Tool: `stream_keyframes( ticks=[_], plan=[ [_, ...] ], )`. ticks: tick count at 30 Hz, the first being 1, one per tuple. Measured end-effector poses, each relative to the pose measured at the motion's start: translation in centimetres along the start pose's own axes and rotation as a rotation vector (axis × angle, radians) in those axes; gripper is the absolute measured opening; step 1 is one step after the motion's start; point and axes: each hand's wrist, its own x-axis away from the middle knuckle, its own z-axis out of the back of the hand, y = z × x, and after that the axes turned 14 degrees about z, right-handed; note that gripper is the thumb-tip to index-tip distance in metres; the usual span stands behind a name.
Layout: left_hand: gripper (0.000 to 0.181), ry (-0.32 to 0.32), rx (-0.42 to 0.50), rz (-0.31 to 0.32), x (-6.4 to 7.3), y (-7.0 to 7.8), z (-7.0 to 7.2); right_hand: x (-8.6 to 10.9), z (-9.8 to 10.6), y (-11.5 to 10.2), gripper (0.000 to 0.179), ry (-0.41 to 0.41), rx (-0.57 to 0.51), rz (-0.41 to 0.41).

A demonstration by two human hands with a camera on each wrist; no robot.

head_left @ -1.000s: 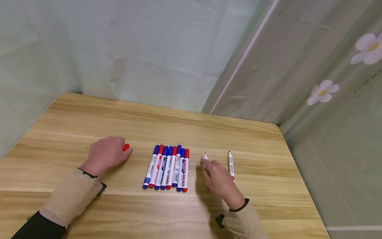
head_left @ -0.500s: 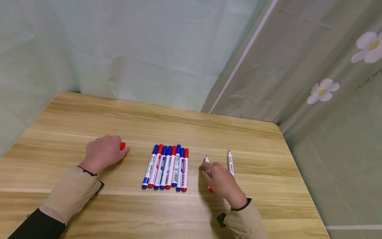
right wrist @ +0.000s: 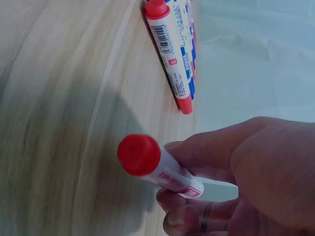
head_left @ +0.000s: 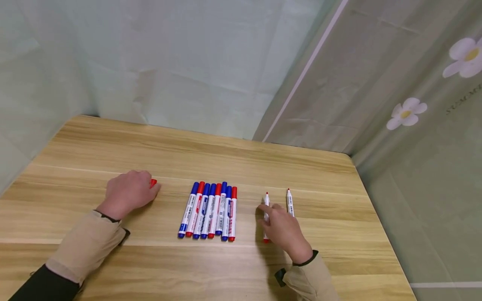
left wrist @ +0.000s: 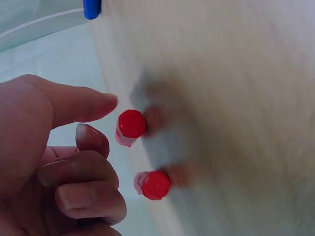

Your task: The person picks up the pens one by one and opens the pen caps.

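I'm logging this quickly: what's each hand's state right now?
Left hand: open, loosely curled, holding nothing visible.
Right hand: closed, pinching a red-and-white marker.

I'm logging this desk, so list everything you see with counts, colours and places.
Capped markers: eight, white, five blue-ended and three red-ended, mid-table row
Held marker: one, uncapped, white with red, right of row
Loose marker: one, uncapped, white with red, farther right
Red-ended items: two, red, left of row; caps or markers, unclear
Table: one, wood-toned, underneath
Curtain: count unclear, grey-green, behind and right
Flower prints: two, white, curtain's right part
Left hand: one, by the red-ended items
Right hand: one, pinching the held marker
Sleeves: two, beige, left partly black, both forearms
Wrist attachments: two, black, one per wrist
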Motion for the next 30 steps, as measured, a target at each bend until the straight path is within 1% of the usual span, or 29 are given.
stream_keyframes(
  ticks=[5,10,12,14,17,21,26,28,30],
  plan=[
    [0.043,-0.005,0.072,-0.039,0.7,0.7,0.0,0.1,0.0,0.4,0.035,0.021,0.065,0.0],
    [0.042,-0.006,0.158,-0.128,2.0,2.0,-0.1,0.4,0.0,0.7,0.037,0.04,0.108,0.001],
    [0.04,-0.017,0.19,-0.17,2.5,2.7,-0.1,0.5,-0.1,0.8,0.038,0.042,0.123,-0.012],
    [0.039,-0.041,0.21,-0.196,3.1,3.3,-0.1,0.5,-0.1,0.8,0.038,0.043,0.134,-0.031],
    [0.037,-0.079,0.225,-0.214,3.8,4.2,-0.1,0.7,-0.1,0.8,0.039,0.043,0.156,-0.057],
    [0.036,-0.106,0.238,-0.233,4.6,5.0,-0.1,0.7,0.1,1.1,0.04,0.048,0.187,-0.076],
    [0.036,-0.134,0.253,-0.264,5.1,5.3,-0.2,0.8,0.5,1.7,0.042,0.058,0.174,-0.116],
    [0.035,-0.146,0.254,-0.264,5.2,5.4,-0.3,0.8,0.6,1.9,0.042,0.06,0.173,-0.122],
    [0.035,-0.144,0.252,-0.268,5.2,5.4,-0.3,0.9,0.6,2.1,0.042,0.064,0.178,-0.119]
  ],
)
